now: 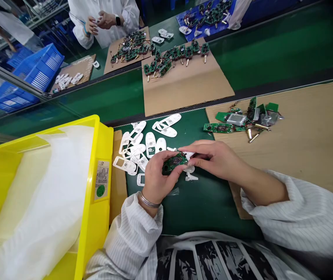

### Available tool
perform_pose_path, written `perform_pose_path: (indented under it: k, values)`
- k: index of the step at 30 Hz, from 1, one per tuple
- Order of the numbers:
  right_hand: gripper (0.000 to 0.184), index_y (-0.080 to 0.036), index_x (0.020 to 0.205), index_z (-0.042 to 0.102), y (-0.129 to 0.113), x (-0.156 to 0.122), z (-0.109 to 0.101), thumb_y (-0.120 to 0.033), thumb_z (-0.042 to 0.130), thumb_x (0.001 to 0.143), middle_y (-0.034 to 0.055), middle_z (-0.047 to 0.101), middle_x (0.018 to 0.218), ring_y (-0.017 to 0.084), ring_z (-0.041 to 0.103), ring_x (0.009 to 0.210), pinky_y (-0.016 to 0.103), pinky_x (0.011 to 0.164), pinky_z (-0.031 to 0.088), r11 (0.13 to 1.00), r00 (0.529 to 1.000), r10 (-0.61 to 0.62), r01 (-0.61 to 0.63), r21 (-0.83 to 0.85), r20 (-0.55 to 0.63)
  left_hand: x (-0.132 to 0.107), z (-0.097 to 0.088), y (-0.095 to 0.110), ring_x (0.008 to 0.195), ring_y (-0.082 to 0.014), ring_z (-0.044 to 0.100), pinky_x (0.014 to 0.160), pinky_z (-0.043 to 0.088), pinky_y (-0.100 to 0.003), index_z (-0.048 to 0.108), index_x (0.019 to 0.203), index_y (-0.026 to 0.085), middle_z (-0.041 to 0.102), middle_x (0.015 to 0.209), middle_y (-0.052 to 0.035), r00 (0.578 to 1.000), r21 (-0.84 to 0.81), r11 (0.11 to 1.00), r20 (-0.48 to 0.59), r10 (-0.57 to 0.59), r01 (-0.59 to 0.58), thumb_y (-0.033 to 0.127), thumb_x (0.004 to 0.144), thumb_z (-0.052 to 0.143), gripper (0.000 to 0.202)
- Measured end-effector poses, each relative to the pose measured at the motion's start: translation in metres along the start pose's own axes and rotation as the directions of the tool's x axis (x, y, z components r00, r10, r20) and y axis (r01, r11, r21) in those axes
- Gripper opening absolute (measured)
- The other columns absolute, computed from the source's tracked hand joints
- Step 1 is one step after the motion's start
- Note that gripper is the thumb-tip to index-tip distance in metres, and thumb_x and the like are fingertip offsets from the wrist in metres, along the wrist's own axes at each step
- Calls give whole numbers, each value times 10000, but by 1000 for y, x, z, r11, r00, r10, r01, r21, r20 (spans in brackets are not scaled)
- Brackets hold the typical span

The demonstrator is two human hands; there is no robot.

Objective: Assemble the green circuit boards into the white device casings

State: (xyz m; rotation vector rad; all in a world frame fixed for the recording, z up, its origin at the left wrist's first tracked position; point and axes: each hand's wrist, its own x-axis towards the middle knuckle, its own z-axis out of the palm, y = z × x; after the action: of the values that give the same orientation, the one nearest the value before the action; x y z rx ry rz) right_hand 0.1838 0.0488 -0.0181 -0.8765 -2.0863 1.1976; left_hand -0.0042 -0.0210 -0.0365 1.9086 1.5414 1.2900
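While the left hand [157, 177] and right hand [215, 157] clamped a green circuit board [174, 163], partly hiding it, a yellow plastic bin [98, 221] held white sheeting [38, 202].

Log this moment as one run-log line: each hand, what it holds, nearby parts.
left hand: holds green circuit board | right hand: fingers at board | nearby: white plastic casing parts, yellow plastic bin

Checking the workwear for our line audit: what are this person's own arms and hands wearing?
The left hand and right hand are bare, with no gloves. The left sleeve and right sleeve are white with thin grey stripes. A metal bracelet circles the left wrist.
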Motion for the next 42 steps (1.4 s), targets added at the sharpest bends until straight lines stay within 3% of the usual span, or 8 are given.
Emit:
perform_pose_path:
  k: [7, 10, 12, 18, 22, 34, 39, 42]
  values:
    - [195, -194, 1014, 691, -1, 0, -6, -235, 604, 844, 72, 668, 978, 158, 642, 685, 288, 603, 546, 997, 981, 74, -66, 47, -180, 11, -9, -4, 977, -180, 678, 854, 579, -349, 496, 1191, 225, 654, 1086, -84, 997, -352, 935, -49, -51, 30, 319, 894, 625, 338]
    - [223, -190, 1052, 656, 6, 1, -13, -283, 603, 857, 43, 651, 864, 121, 596, 575, 276, 577, 538, 954, 914, 241, -161, 252, -328, 18, -17, -11, 972, -177, 652, 862, 548, -357, 602, 1081, 205, 671, 1043, -74, 992, -88, 996, -119, -40, 30, 234, 942, 519, 164]
    - [263, -187, 1055, 645, 11, 3, -16, -355, 629, 853, 13, 618, 737, 123, 581, 562, 274, 583, 535, 917, 888, 311, -187, 352, -340, 21, -20, -14, 968, -184, 633, 882, 517, -368, 640, 1014, 204, 694, 995, -57, 1000, 110, 994, -16, 26, -24, 174, 913, 530, 152]
    - [403, -189, 1053, 650, 16, 4, -15, -505, 679, 805, 80, 671, 1027, 193, 672, 811, 337, 726, 587, 868, 907, 393, -311, 388, -151, 23, -25, -11, 1070, -238, 561, 957, 437, -429, 600, 1127, 214, 653, 1120, -58, 977, 289, 953, 210, 33, -95, 92, 741, 553, 407]
    - [364, -182, 1008, 704, 15, -1, -11, -488, 661, 814, 118, 662, 1173, 260, 655, 1023, 409, 893, 551, 931, 961, 261, -275, 241, 87, 22, -25, -8, 1088, -281, 505, 948, 406, -447, 576, 1068, 200, 597, 1107, -86, 953, 408, 911, 293, -73, -56, 125, 680, 614, 398]
    - [285, -205, 1031, 745, 10, -3, 3, -357, 588, 847, 89, 658, 1241, 241, 663, 1013, 365, 839, 549, 978, 951, 207, -200, -53, 230, 20, -33, -25, 908, -219, 539, 808, 440, -371, 566, 867, 178, 596, 915, -66, 995, 408, 910, -84, -49, 79, 0, 693, 410, 294]
    - [242, -215, 993, 755, 7, -4, 11, -316, 614, 824, 86, 699, 1152, 289, 618, 1104, 460, 954, 491, 970, 960, 218, -193, -146, 174, 19, -34, -23, 869, -169, 572, 795, 488, -321, 601, 894, 185, 603, 899, -33, 974, 190, 971, -200, -107, 145, 71, 783, 478, 202]
    - [289, -204, 1008, 753, 9, -3, 8, -392, 621, 832, 95, 689, 1170, 278, 645, 1050, 426, 883, 527, 967, 960, 249, -254, 26, 130, 17, -31, -19, 856, -143, 599, 760, 518, -276, 625, 971, 192, 625, 940, -38, 941, -55, 972, -243, -234, 228, 193, 865, 555, 128]
